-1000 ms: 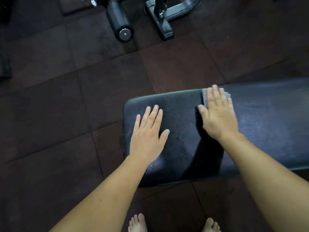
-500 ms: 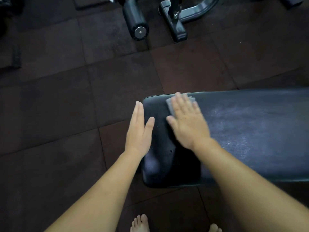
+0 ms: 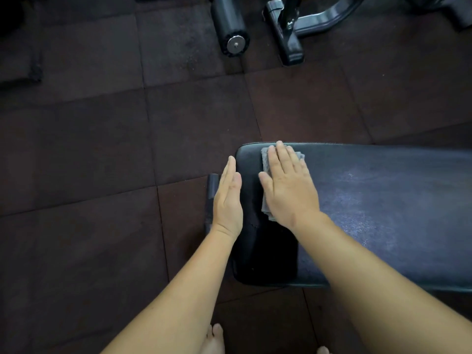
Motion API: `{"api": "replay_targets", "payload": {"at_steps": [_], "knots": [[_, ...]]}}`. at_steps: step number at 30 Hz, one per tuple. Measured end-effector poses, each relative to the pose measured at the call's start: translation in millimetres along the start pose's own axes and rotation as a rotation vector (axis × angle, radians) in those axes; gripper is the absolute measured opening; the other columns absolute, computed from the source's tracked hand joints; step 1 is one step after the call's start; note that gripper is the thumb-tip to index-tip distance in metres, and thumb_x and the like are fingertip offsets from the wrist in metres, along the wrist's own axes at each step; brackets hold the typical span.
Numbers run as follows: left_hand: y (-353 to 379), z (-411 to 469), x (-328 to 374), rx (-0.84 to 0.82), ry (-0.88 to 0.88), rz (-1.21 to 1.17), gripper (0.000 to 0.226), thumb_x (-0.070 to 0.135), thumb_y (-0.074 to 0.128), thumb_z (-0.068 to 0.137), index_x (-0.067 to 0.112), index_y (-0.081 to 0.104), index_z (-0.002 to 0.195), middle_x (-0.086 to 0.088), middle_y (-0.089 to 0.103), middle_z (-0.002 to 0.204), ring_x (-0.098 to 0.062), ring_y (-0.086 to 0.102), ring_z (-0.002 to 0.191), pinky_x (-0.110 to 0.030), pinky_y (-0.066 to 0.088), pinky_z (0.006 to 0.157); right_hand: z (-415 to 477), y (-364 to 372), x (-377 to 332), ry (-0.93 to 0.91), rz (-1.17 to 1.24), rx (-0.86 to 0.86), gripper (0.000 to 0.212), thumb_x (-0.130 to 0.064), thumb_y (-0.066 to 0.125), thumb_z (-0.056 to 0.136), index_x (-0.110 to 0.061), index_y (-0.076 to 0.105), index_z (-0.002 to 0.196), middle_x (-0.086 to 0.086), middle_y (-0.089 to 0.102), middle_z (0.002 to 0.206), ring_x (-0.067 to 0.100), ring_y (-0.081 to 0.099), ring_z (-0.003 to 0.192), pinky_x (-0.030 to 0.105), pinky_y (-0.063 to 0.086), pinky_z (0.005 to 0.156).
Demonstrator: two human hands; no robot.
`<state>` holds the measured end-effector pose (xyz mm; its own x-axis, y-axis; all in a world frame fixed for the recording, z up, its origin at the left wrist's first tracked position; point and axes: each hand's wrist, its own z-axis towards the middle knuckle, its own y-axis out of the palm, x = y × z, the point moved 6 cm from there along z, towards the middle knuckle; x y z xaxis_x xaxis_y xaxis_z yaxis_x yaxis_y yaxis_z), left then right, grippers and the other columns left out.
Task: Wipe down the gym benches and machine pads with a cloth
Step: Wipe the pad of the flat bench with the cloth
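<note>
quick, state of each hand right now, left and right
left hand: open, fingers straight, at the end of the bench, holding nothing
right hand: open, flat, pressing the cloth onto the bench

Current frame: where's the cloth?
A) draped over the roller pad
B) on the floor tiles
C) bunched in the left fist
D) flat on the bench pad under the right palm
D: the grey cloth lies flat on the bench pad under the right hand, whose fingers are straight. The left hand is at the pad's end and holds nothing.
</note>
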<state>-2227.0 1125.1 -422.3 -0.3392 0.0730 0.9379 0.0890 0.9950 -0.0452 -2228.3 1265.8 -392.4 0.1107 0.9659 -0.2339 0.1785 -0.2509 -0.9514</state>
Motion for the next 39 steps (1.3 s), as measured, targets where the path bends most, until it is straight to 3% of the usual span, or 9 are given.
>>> {"api": "replay_targets", "payload": {"at_steps": [2,5,9,13,17,21,27,33,39], "knots": [[1,1,1,0.000,-0.015,-0.041,0.066,0.051,0.036,0.101,0.024,0.033,0.161,0.018,0.031,0.166,0.010,0.024,0.150,-0.030,0.016,0.130,16,-1,0,-0.025,-0.078,0.036,0.069,-0.049,0.010,0.105,-0.014,0.014,0.164,0.007,0.011,0.172,0.024,0.008,0.159,0.043,0.005,0.129],[-1,2,1,-0.002,-0.039,-0.076,0.059,0.048,0.035,0.107,0.026,0.032,0.162,0.018,0.029,0.166,0.009,0.023,0.150,-0.027,0.015,0.129,49,1,-17,-0.042,-0.116,0.009,0.063,-0.044,0.013,0.109,-0.015,0.007,0.164,0.006,0.005,0.173,0.024,0.003,0.159,0.045,0.003,0.129],[-1,-2,1,-0.025,-0.108,-0.184,0.051,0.046,0.036,0.111,0.031,0.037,0.160,0.020,0.034,0.163,0.015,0.029,0.140,-0.001,0.024,0.109,43,1,-26,-0.024,-0.106,0.028,0.064,-0.044,0.012,0.109,-0.014,0.005,0.165,0.006,0.001,0.173,0.024,-0.002,0.159,0.045,0.001,0.129],[-4,-9,-3,-0.021,-0.160,-0.348,0.080,0.078,0.049,0.085,0.035,0.048,0.153,0.026,0.046,0.151,0.022,0.042,0.127,-0.020,0.025,0.117,-17,16,-41,-0.059,-0.084,0.016,0.068,-0.048,0.011,0.106,-0.014,0.005,0.165,0.005,-0.002,0.173,0.022,-0.007,0.159,0.045,-0.002,0.129],[-4,-14,-3,-0.048,-0.220,-0.460,0.062,0.071,0.039,0.099,0.039,0.047,0.152,0.014,0.034,0.166,0.001,0.029,0.150,-0.033,0.020,0.127,11,13,-43,-0.051,-0.105,0.000,0.065,-0.046,0.012,0.109,-0.014,0.003,0.165,0.004,-0.003,0.173,0.022,-0.008,0.159,0.043,-0.003,0.129],[-8,-16,-13,-0.090,-0.302,-0.573,0.070,0.075,0.036,0.096,0.036,0.047,0.154,0.002,0.047,0.160,-0.019,0.044,0.147,-0.048,0.030,0.124,42,9,-50,0.013,-0.093,0.008,0.064,-0.043,0.015,0.110,-0.012,0.003,0.165,0.007,-0.003,0.173,0.024,-0.007,0.159,0.045,-0.002,0.129],[-11,-28,-18,-0.156,-0.337,-0.562,0.080,0.080,0.024,0.096,0.033,0.041,0.158,0.007,0.045,0.161,-0.014,0.035,0.152,-0.045,0.024,0.127,-35,26,-58,-0.041,-0.083,0.030,0.068,-0.047,0.010,0.106,-0.012,0.005,0.164,0.008,-0.003,0.172,0.023,-0.006,0.159,0.045,-0.002,0.129],[-10,-56,-23,-0.216,-0.328,-0.609,0.070,0.070,0.020,0.104,0.033,0.035,0.161,-0.001,0.049,0.158,-0.021,0.048,0.144,-0.045,0.036,0.121,13,17,-53,-0.037,-0.120,0.026,0.064,-0.042,0.017,0.110,-0.013,0.003,0.165,0.007,-0.002,0.173,0.024,-0.006,0.159,0.045,0.001,0.129],[-18,-71,-33,-0.165,-0.320,-0.548,0.079,0.075,0.019,0.100,0.027,0.036,0.161,0.005,0.041,0.164,-0.013,0.035,0.152,-0.041,0.020,0.128,-101,40,-66,-0.053,-0.051,0.062,0.067,-0.044,0.017,0.106,-0.011,0.009,0.164,0.009,0.002,0.172,0.025,-0.002,0.159,0.047,0.002,0.129]]}}
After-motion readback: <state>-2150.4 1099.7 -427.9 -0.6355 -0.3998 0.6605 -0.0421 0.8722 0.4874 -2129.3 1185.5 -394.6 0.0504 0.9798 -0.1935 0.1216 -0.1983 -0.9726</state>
